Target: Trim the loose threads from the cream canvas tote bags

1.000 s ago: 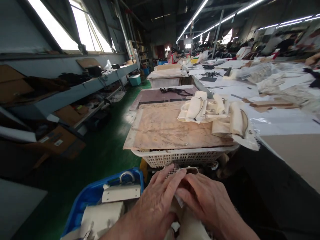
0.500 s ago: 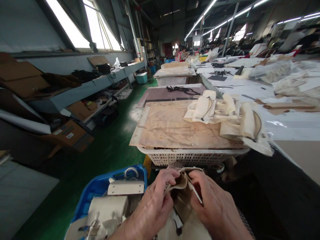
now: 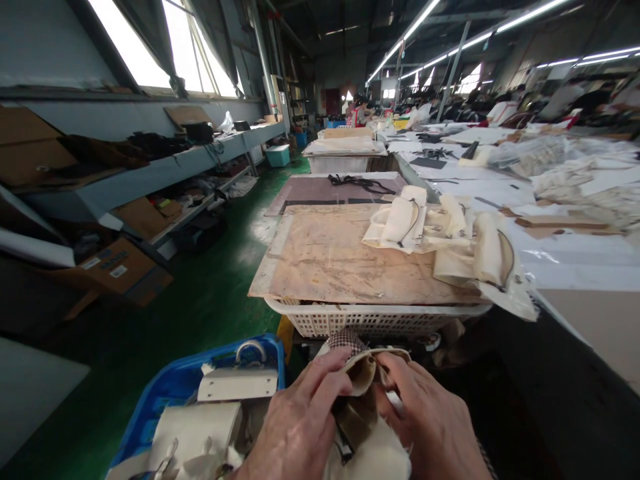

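Note:
Both hands grip a cream bag piece (image 3: 383, 447) held low in front of me, its folded upper edge bunched between them. My left hand (image 3: 305, 413) has its fingers curled over the left side of the opening. My right hand (image 3: 420, 407) pinches the right side, with a small white strip showing under its fingers. The inside of the piece is tan, and something dark shows within. Checked cloth (image 3: 345, 341) is visible just beyond the fingertips. The lower part of the bag piece is partly hidden by the hands.
A blue basket (image 3: 145, 393) at lower left holds cream bags (image 3: 200, 433), one with a handle. Ahead, a worn board (image 3: 320, 257) lies on a white basket (image 3: 345, 321), carrying several cream pieces (image 3: 400, 217). A long white worktable (image 3: 500, 247) runs along the right; a shelf bench (image 3: 165, 173) lines the left.
My left fingers have shifted along the folded edge, and my right hand covers more of the white strip. The view has turned slightly, so the basket appears further left.

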